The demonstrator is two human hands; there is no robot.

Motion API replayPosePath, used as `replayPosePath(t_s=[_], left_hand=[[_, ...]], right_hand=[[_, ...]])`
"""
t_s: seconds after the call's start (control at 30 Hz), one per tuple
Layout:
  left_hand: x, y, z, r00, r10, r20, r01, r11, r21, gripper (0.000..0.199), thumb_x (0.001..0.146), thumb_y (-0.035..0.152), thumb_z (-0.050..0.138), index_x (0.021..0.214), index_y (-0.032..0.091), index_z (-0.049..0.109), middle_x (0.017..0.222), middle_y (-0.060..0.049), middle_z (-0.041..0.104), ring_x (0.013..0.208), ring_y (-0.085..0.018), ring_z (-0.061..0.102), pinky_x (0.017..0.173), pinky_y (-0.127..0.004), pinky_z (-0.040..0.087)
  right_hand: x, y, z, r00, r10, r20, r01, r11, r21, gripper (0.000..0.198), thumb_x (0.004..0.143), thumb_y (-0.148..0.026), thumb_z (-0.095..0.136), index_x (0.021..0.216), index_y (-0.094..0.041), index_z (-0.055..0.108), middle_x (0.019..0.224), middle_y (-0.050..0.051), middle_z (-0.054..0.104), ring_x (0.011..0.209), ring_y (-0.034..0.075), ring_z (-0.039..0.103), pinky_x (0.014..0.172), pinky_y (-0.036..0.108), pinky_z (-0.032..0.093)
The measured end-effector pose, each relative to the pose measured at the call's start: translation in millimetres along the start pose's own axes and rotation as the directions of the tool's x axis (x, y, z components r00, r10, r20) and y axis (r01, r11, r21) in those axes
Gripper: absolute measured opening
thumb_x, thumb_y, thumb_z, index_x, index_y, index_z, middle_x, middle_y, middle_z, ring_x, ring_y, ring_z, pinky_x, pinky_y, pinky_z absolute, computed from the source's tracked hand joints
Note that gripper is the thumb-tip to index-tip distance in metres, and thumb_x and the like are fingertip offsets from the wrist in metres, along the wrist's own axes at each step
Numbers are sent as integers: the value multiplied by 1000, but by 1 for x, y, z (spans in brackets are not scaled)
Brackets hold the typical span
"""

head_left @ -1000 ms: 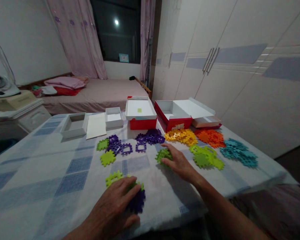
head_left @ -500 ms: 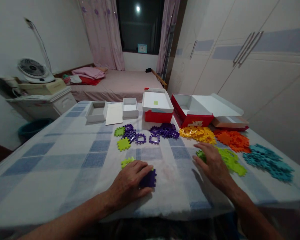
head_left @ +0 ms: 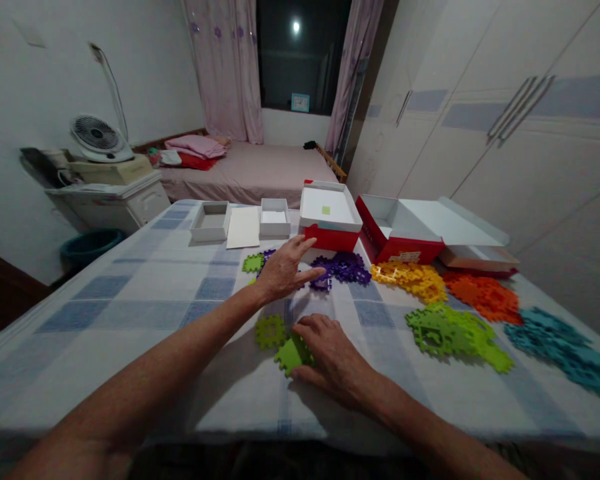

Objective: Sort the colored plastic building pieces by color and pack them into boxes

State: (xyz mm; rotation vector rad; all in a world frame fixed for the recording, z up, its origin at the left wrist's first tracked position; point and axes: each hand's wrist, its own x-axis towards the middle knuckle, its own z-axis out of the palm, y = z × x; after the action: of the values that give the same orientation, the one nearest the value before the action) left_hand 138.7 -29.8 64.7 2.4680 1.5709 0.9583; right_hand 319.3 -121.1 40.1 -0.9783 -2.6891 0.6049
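Observation:
My left hand [head_left: 286, 270] reaches forward over the purple plastic interlocking tiles [head_left: 349, 268], thumb and fingers apart and nothing visible in them. It hides part of the smaller purple and green group beneath it. Close to the table's near side, my right hand [head_left: 333, 347] grips a light green interlocking tile [head_left: 290, 357] between thumb and fingers. A green tile with a square hole [head_left: 270, 331] lies flat at its upper left. Another green tile [head_left: 253, 263] rests beyond my left forearm. Whether a purple tile is under the held green one is hidden.
On the right lie piles of green tiles [head_left: 447, 330], yellow tiles [head_left: 409, 280], orange tiles [head_left: 485, 297] and teal tiles [head_left: 563, 347]. Along the back stand a small grey box [head_left: 211, 232], a white box [head_left: 275, 228], a red-and-white box [head_left: 333, 240] and an opened red box [head_left: 405, 250].
My left hand has let go of the purple tile and moved forward over the purple pieces. From the green pile, my right hand has come left with a green tile. The view has shifted slightly.

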Motion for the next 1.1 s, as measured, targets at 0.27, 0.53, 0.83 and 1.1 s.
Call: replayPosePath(t_s=[0.27, 0.53, 0.83, 1.1], left_hand=[[-41, -86, -11, 922, -355, 154, 336, 932, 136, 62, 79, 51, 56, 131, 17, 52, 131, -15, 53, 122, -32, 49, 103, -43, 38], [-69, -84, -21, 942, -268, 201, 268, 963, 28, 66, 78, 55, 57, 132, 17, 50, 118, -12, 57, 110, -28, 53, 97, -39, 40], [-83, -62, -26, 905, -402, 140, 409, 912, -30, 64, 68, 32, 67, 129, 19, 51, 98, -5, 55, 92, -22, 56, 85, -36, 45], [-83, -53, -22, 843, -538, 12, 518, 805, -290, 49, 69, 30, 58, 116, 15, 56, 89, -4, 59, 77, -18, 58, 74, -33, 48]], right_hand=[[0, -1, 3, 991, 130, 28, -132, 989, 68, 39, 74, -28, 71, 108, -18, 54, 104, 7, 56, 95, 22, 49, 81, 33, 39], [1, -3, -13, 970, 217, 107, -239, 928, 285, 2, 88, -21, 45, 89, -19, 46, 87, 1, 54, 79, 15, 50, 71, 28, 36], [8, -19, -2, 989, 139, 42, -145, 967, 209, 19, 80, -15, 58, 96, -19, 49, 107, 7, 50, 97, 20, 47, 87, 33, 38], [9, -16, -2, 969, 234, 75, -245, 940, 236, 21, 78, -19, 61, 97, -19, 53, 103, 6, 50, 90, 18, 50, 80, 30, 40]])
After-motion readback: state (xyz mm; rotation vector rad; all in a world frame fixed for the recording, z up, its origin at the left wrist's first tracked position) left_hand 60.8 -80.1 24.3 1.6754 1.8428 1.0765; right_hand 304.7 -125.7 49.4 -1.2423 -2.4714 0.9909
